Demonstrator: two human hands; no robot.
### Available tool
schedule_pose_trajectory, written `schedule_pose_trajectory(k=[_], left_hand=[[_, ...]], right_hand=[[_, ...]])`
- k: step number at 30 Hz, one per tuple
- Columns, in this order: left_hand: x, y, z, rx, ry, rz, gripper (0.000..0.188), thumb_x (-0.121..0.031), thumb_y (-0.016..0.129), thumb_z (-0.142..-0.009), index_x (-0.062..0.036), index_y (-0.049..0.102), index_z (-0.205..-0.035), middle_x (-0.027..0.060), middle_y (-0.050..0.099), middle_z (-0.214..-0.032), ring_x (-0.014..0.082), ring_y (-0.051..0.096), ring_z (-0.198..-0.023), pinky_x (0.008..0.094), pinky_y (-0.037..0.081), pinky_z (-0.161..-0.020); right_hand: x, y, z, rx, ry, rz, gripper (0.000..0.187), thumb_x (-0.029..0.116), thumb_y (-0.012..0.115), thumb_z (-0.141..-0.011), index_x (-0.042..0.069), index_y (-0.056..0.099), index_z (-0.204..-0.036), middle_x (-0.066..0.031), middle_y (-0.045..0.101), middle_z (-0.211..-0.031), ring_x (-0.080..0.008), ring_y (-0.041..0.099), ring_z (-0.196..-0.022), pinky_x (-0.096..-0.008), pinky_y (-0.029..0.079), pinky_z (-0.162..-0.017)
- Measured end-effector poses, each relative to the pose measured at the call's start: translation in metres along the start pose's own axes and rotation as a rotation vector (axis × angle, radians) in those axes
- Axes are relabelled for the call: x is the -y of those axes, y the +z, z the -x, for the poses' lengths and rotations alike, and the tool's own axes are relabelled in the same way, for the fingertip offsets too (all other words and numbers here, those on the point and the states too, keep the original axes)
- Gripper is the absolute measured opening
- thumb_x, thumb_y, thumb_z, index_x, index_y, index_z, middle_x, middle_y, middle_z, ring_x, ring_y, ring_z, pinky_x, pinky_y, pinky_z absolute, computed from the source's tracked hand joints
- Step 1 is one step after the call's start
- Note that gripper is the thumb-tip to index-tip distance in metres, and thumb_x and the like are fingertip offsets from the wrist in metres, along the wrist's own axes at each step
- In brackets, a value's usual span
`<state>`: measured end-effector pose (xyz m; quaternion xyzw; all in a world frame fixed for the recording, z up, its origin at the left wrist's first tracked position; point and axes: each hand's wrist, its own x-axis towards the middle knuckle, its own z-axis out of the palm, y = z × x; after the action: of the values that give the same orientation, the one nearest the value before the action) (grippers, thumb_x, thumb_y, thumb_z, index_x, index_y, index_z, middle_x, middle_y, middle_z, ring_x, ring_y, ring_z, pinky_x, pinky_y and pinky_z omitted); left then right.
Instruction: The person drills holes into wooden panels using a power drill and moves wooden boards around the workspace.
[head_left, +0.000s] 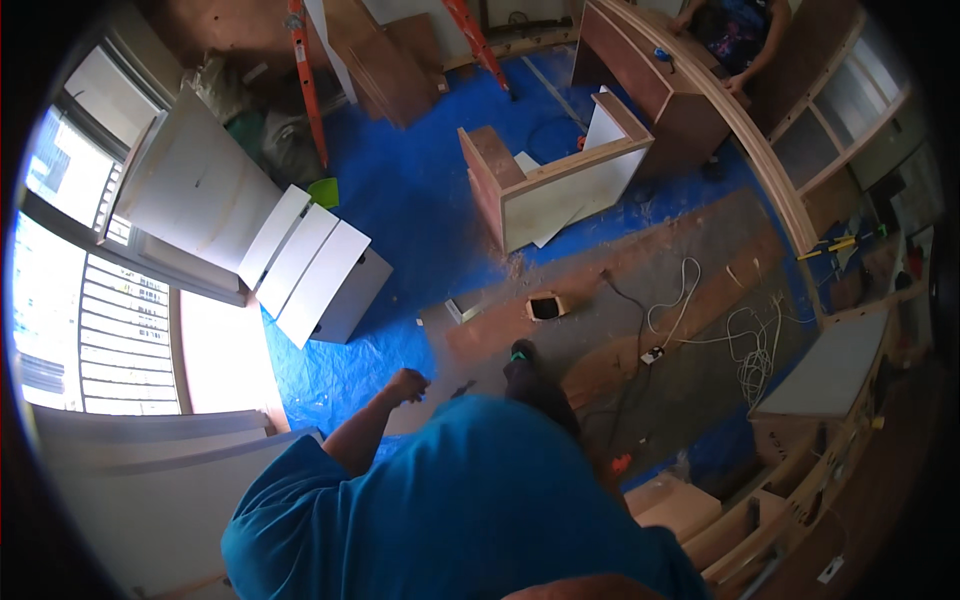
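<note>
My left hand (pixel 406 386) hangs over the floor left of my body, its fingers curled. A tiny pale blue spot shows at its fingertips, too small to make out. My right hand is not in view. Below and ahead of the left hand, a small box-like piece with a dark opening (pixel 546 307) sits on the dusty brown floor sheet (pixel 520 330). Close by lies a small silvery and white piece (pixel 462 311). My shoe (pixel 523 350) stands on the sheet beside them.
Blue tarp (pixel 420 200) covers much of the floor. White drawer fronts on a cabinet (pixel 312 268) stand left, an open wooden cabinet frame (pixel 560 180) ahead. White cords (pixel 755 355) lie right. An orange ladder (pixel 308 90) stands far off; another person (pixel 735 35) is at the far right.
</note>
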<state>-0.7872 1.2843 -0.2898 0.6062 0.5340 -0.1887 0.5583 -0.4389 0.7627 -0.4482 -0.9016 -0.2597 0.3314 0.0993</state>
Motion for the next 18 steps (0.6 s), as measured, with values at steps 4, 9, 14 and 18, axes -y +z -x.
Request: schedule_pose_trajectory(k=[4,9,14,18], left_hand=[[-0.052,-0.032,-0.005,-0.052,0.034,0.115,0.027,-0.027,0.067,-0.089,-0.0009,0.07,-0.095,0.0094,0.071,-0.083,0.0185,0.07,-0.065,0.0312,0.055,-0.053],[-0.089,-0.078,-0.021,-0.221,0.134,0.419,0.024,-0.023,0.065,-0.09,-0.0001,0.069,-0.095,0.01,0.069,-0.081,0.0181,0.067,-0.063,0.0302,0.053,-0.053],[0.035,-0.087,-0.058,-0.218,0.117,0.343,0.025,-0.024,0.065,-0.091,0.0001,0.067,-0.094,0.0133,0.069,-0.08,0.0224,0.066,-0.059,0.0335,0.053,-0.05],[0.125,-0.083,-0.087,-0.037,-0.186,0.287,0.029,-0.031,0.065,-0.092,-0.0028,0.068,-0.099,0.0141,0.072,-0.09,0.0248,0.068,-0.064,0.0373,0.053,-0.052]], right_hand=[[0.018,-0.059,-0.114,-0.223,-0.127,-0.011,0.019,0.02,0.061,-0.086,0.005,0.071,-0.083,-0.0151,0.069,-0.081,-0.0318,0.067,-0.075,-0.044,0.051,-0.079],[0.061,-0.132,-0.21,-0.282,-0.429,-0.101,0.019,0.018,0.061,-0.088,0.001,0.068,-0.092,-0.0163,0.068,-0.09,-0.0327,0.066,-0.087,-0.0441,0.051,-0.079],[0.166,-0.192,-0.28,0.106,-0.287,-0.577,0.02,0.02,0.067,-0.087,0.003,0.068,-0.097,-0.0078,0.065,-0.085,-0.0216,0.063,-0.079,-0.0368,0.051,-0.069],[0.316,-0.219,-0.33,0.39,0.053,-0.646,0.023,0.027,0.069,-0.088,0.006,0.069,-0.098,-0.0018,0.064,-0.086,-0.0114,0.058,-0.073,-0.0272,0.049,-0.063]])
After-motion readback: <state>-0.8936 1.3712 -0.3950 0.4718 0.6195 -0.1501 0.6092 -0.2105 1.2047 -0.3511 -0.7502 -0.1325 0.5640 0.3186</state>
